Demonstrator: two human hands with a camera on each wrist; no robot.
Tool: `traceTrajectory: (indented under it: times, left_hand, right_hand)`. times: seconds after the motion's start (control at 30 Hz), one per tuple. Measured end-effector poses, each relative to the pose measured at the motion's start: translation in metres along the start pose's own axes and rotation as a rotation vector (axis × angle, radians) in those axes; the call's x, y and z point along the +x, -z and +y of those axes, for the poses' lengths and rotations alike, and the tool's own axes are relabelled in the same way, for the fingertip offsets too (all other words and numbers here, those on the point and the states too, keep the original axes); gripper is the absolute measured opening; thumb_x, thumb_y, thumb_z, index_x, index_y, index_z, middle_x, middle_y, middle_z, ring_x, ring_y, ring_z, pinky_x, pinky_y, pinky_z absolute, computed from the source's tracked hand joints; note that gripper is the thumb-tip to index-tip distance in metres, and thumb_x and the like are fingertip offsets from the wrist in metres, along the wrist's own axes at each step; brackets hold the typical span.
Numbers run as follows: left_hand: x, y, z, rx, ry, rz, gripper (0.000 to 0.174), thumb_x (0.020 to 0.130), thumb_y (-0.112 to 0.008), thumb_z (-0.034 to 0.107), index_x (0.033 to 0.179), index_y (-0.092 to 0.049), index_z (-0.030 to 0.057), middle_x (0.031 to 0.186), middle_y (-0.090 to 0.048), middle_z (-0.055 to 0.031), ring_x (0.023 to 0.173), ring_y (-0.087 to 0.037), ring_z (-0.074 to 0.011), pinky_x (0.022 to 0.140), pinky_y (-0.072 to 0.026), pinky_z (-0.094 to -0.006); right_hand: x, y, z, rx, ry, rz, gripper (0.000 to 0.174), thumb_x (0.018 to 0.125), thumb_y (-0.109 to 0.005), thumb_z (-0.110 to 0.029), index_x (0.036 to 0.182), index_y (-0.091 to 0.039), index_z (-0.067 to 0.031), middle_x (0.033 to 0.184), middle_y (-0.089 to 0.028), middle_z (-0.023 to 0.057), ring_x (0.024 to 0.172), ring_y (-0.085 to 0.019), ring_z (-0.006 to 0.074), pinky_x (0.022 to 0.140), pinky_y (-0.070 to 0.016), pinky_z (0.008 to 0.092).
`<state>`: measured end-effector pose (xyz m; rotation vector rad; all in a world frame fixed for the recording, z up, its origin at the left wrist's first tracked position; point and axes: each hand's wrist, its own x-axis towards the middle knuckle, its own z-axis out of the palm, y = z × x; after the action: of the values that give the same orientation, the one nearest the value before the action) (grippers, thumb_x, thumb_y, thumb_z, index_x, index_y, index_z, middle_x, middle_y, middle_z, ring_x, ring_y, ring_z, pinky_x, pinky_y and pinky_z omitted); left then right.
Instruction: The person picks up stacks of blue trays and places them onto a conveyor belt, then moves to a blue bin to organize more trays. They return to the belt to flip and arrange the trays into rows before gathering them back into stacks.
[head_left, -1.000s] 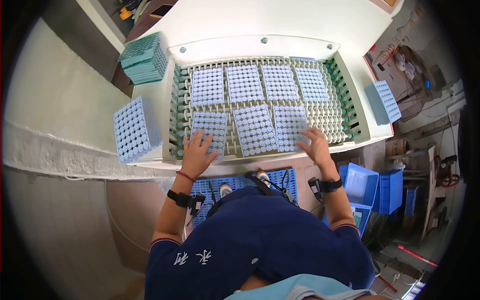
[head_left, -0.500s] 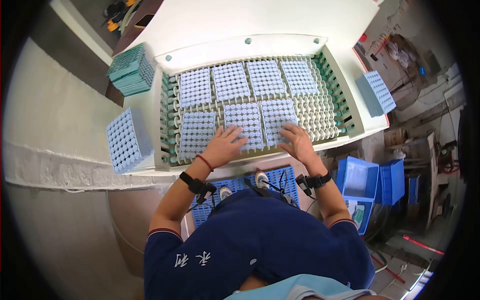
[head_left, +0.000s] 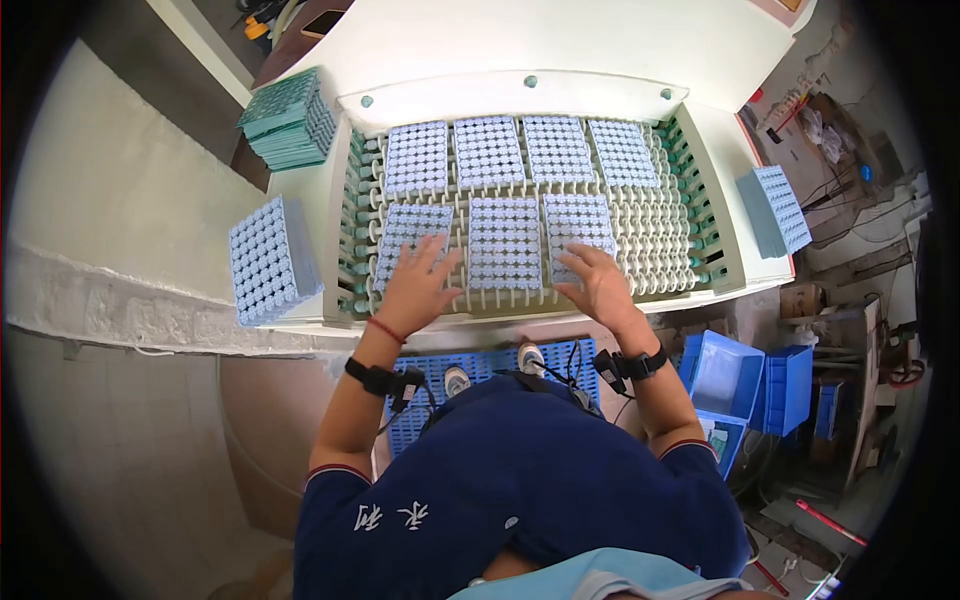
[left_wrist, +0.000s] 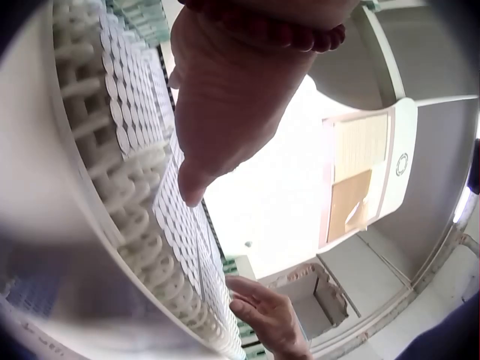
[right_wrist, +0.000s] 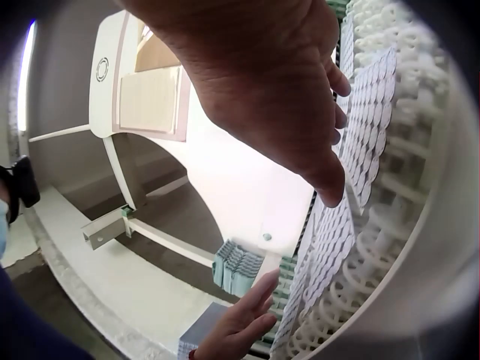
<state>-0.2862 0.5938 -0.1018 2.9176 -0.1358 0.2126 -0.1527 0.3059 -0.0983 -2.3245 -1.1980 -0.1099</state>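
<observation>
Light-blue sheets of joined round discs lie on a roller conveyor (head_left: pixel 655 235) in two rows. My left hand (head_left: pixel 418 290), fingers spread, is over the near part of the front-left sheet (head_left: pixel 400 225), which sits slightly askew. Over the lower right of the front-right sheet (head_left: pixel 578 215) is my right hand (head_left: pixel 603 290), its fingers loosely bent. Between the hands the front-middle sheet (head_left: pixel 505 243) lies nearly square to the rollers. In the right wrist view, the right fingertips (right_wrist: pixel 339 116) are right at a sheet's surface. Neither hand grips anything.
Several sheets form the back row (head_left: pixel 485 152). On the left ledge stand a green stack (head_left: pixel 288 120) and a light-blue stack (head_left: pixel 265 262); another blue stack (head_left: pixel 778 212) is on the right ledge. Blue bins (head_left: pixel 722 372) sit lower right. A white machine cover (head_left: pixel 540 35) rises behind.
The sheets have shifted farther in, toward the machine cover. My left hand went right to the middle sheet, then back to the left one. The middle sheet is now straighter.
</observation>
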Motion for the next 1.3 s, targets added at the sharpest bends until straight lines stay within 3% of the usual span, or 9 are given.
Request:
traceTrajectory:
  times: [0.17,0.43,0.63,0.83,0.9,1.03,1.13,1.2,1.3]
  left_hand:
    - [-0.035,-0.023,-0.038,0.074,0.194,-0.014,0.056,0.081,-0.061,0.037,0.131,-0.044,0.0190,0.139,-0.035,-0.0183,0.129,-0.032,-0.0359,0.104,-0.0257,-0.0521]
    - [-0.027,-0.034,-0.028,0.084,0.377,0.024,0.054,0.082,-0.058,0.041,0.131,-0.044,0.0218,0.137,-0.038,-0.0192,0.127,-0.035,-0.0370,0.102,-0.0287,-0.0511]
    - [-0.024,-0.015,-0.026,0.144,0.355,0.056,0.056,0.081,-0.060,0.039,0.129,-0.046,0.0133,0.134,-0.040,-0.0215,0.123,-0.039,-0.0389,0.099,-0.0334,-0.0479]
    - [-0.055,0.059,0.005,-0.177,0.118,0.363,0.060,0.076,-0.068,0.023,0.127,-0.045,0.0046,0.132,-0.041,-0.0223,0.123,-0.038,-0.0400,0.101,-0.0324,-0.0464]
    - [-0.079,0.092,0.012,-0.082,0.218,0.593,0.060,0.075,-0.070,0.018,0.127,-0.045,0.0028,0.132,-0.041,-0.0218,0.124,-0.038,-0.0393,0.101,-0.0329,-0.0447]
    - [-0.128,0.117,-0.019,0.197,0.732,1.020,0.061,0.079,-0.067,0.032,0.122,-0.044,-0.0063,0.128,-0.041,-0.0288,0.120,-0.039,-0.0441,0.099,-0.0326,-0.0483]
    - [-0.159,0.106,-0.064,0.047,0.917,0.852,0.065,0.079,-0.066,0.039,0.118,-0.046,-0.0090,0.127,-0.039,-0.0318,0.122,-0.035,-0.0452,0.099,-0.0319,-0.0505]
    - [-0.160,0.102,-0.063,0.108,0.872,0.837,0.066,0.078,-0.066,0.042,0.116,-0.047,-0.0095,0.127,-0.039,-0.0323,0.123,-0.034,-0.0457,0.099,-0.0315,-0.0506]
    - [-0.154,0.106,-0.045,0.170,0.834,0.781,0.069,0.076,-0.067,0.045,0.113,-0.049,-0.0103,0.128,-0.038,-0.0324,0.124,-0.029,-0.0488,0.100,-0.0300,-0.0518]
  right_hand:
    - [0.030,-0.031,-0.029,-0.038,0.220,-0.093,0.045,0.072,-0.070,-0.027,0.111,-0.058,-0.0073,0.121,-0.053,0.0134,0.114,-0.049,0.0301,0.098,-0.0373,0.0401]
    - [0.050,-0.065,-0.034,-0.073,0.246,-0.262,0.045,0.078,-0.066,-0.031,0.116,-0.056,-0.0094,0.128,-0.049,0.0126,0.122,-0.042,0.0311,0.101,-0.0346,0.0415]
    - [0.058,-0.053,-0.041,0.068,0.195,-0.198,0.042,0.076,-0.069,-0.026,0.110,-0.058,-0.0060,0.123,-0.052,0.0151,0.116,-0.046,0.0343,0.098,-0.0371,0.0407]
    - [0.066,-0.041,-0.068,0.271,0.128,-0.252,0.037,0.076,-0.070,-0.024,0.105,-0.060,-0.0028,0.114,-0.057,0.0170,0.103,-0.055,0.0349,0.087,-0.0458,0.0396]
    - [0.072,-0.037,-0.078,0.260,0.177,-0.235,0.035,0.077,-0.069,-0.023,0.105,-0.060,-0.0025,0.111,-0.058,0.0167,0.100,-0.057,0.0348,0.083,-0.0475,0.0388]
    - [0.107,-0.039,-0.119,0.449,0.293,-0.311,0.030,0.079,-0.067,-0.023,0.100,-0.062,-0.0020,0.102,-0.060,0.0164,0.092,-0.059,0.0341,0.080,-0.0483,0.0380]
    - [0.142,-0.048,-0.164,0.593,0.345,-0.378,0.031,0.080,-0.067,-0.025,0.098,-0.062,-0.0001,0.097,-0.062,0.0164,0.087,-0.062,0.0295,0.075,-0.0501,0.0362]
    - [0.165,-0.062,-0.190,0.661,0.346,-0.421,0.033,0.081,-0.066,-0.027,0.097,-0.062,0.0015,0.095,-0.063,0.0167,0.084,-0.063,0.0263,0.072,-0.0511,0.0349]
    - [0.196,-0.082,-0.225,0.811,0.078,-0.541,0.039,0.082,-0.066,-0.031,0.098,-0.062,0.0050,0.095,-0.064,0.0155,0.080,-0.065,0.0203,0.064,-0.0525,0.0313]
